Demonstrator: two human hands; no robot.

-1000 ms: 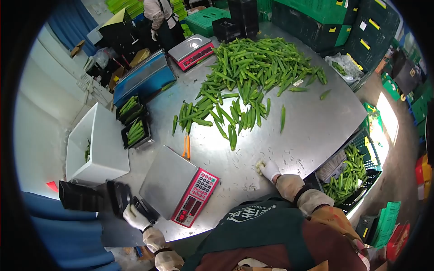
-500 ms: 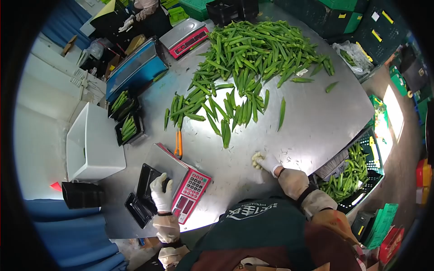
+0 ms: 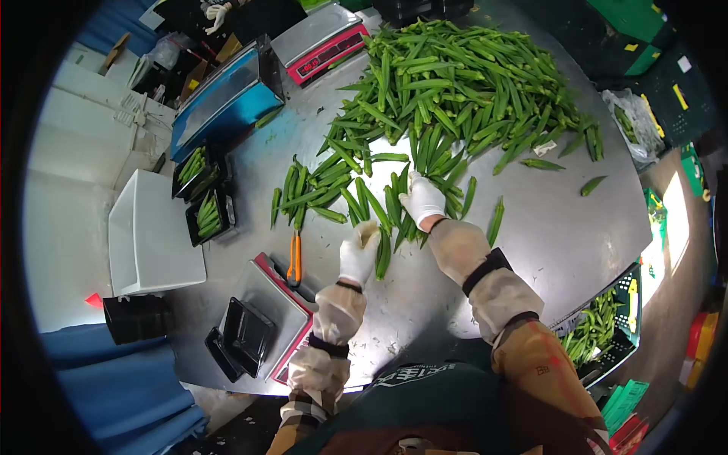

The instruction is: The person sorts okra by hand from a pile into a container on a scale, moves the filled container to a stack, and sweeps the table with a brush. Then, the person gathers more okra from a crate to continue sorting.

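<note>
My left hand (image 3: 359, 252), in a white glove, is at the near edge of the loose okra pods (image 3: 383, 254). Its fingers are loosely curled, with a gap at the thumb and nothing visible held. Farther up and to the right, my gloved right hand (image 3: 423, 200) has its fingers closed on okra (image 3: 402, 189) at the front of the pile; the fingertips are partly hidden. Behind both hands spreads the big okra heap (image 3: 470, 83). A black tray (image 3: 248, 334) rests on the red-edged scale (image 3: 284, 322), with another black tray (image 3: 220, 354) beside it.
An orange-handled knife (image 3: 294, 259) lies left of my hands. Two black trays of okra (image 3: 206, 216) stand by a white bin (image 3: 155, 235). A second scale (image 3: 322, 53) is at the back. A crate of okra (image 3: 595, 330) sits at lower right. Another person's gloved hand (image 3: 218, 15) shows at top left.
My left hand has left the black tray on the scale and moved right to the okra. My right hand has gone forward from the bare tabletop onto the pods. The camera view has shifted.
</note>
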